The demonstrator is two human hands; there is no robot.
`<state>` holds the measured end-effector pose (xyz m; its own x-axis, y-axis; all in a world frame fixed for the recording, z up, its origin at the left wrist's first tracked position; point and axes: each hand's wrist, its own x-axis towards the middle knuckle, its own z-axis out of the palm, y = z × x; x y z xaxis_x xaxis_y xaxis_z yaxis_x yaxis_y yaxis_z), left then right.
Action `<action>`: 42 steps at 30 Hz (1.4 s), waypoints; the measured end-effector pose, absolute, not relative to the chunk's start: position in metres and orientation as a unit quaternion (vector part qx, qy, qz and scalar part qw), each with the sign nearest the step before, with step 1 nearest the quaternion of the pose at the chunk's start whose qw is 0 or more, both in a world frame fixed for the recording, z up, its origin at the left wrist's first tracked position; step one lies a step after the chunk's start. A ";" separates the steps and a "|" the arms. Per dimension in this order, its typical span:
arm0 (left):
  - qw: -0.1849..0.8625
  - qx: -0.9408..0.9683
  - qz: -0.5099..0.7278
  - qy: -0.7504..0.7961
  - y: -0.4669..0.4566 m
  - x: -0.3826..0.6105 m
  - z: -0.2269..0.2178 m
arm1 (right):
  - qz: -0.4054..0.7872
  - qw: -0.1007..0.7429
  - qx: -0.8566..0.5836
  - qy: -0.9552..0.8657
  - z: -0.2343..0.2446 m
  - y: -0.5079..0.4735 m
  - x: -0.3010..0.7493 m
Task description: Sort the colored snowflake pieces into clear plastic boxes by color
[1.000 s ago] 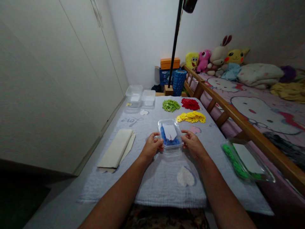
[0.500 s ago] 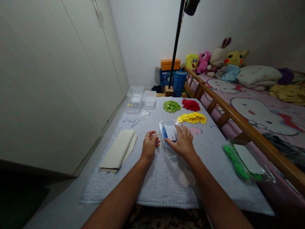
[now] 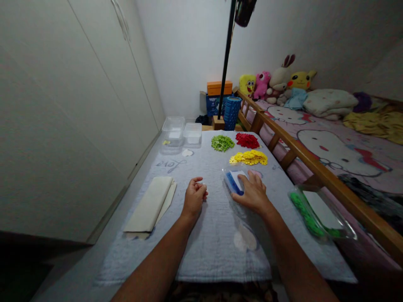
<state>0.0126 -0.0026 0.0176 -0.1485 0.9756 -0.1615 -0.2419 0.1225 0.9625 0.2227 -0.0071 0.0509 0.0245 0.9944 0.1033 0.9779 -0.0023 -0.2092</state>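
Observation:
My right hand [image 3: 252, 193] is wrapped over a clear plastic box of blue pieces [image 3: 233, 181] with a white paper slip inside, tilting it to the right above the grey cloth [image 3: 214, 235]. My left hand [image 3: 194, 195] rests on the cloth to the left of the box, fingers curled loosely with nothing in them. Beyond the box lie a yellow pile [image 3: 249, 157], a light green pile [image 3: 222, 142] and a red pile [image 3: 247, 140] of small pieces.
A clear box of green pieces [image 3: 316, 216] sits tilted at the cloth's right edge by the wooden bed rail [image 3: 317, 172]. Two empty clear boxes [image 3: 181, 132] stand at the far left. Folded cream paper [image 3: 150, 204] lies left. A black pole [image 3: 224, 63] rises behind.
Both hands held the blue-piece box a second ago. My left hand let go and stayed on the cloth; my right hand carried the box to the right and tilted it.

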 end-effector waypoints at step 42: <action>0.562 0.381 0.542 0.496 -0.006 0.009 0.017 | 0.044 -0.002 -0.797 -0.602 0.069 0.047 0.314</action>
